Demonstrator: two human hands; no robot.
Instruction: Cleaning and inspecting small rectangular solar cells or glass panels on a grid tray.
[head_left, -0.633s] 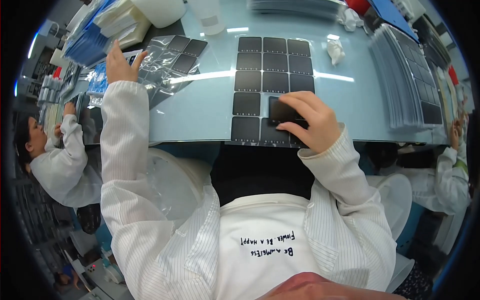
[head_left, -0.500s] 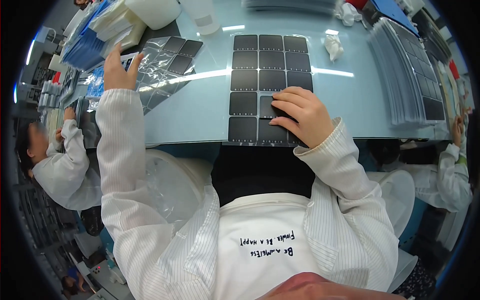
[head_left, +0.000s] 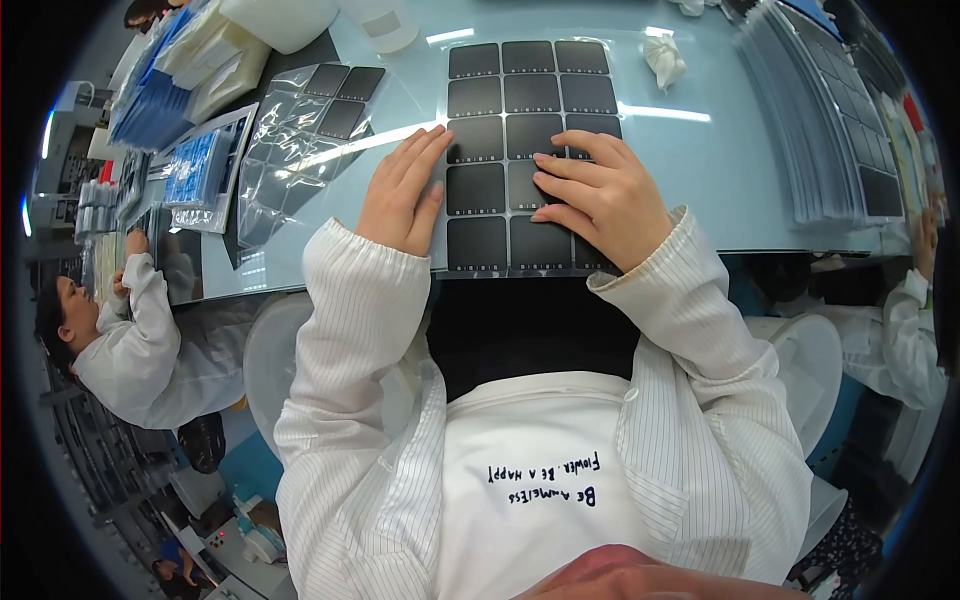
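A clear sheet filled with black rectangular panels in rows of three lies on the glass table in front of me. My left hand rests at the sheet's left edge, fingers stretched out and close together, holding nothing. On the right part of the sheet lies my right hand, its fingers apart and bent, tips on the panels in the middle column. It covers several panels of the right column. Left of the sheet is a clear plastic pocket sheet with a few black panels at its upper end.
At the right stands a tall stack of clear pocket sheets. Crumpled white tissue lies beyond the sheet. Blue and cream packs pile up at the left, beside a blue packet. A co-worker sits at the left, another at the right.
My left hand has come right, from the plastic pocket sheet to the left edge of the panel sheet. The right hand stays over the panels, where a skewed panel now lies more in line.
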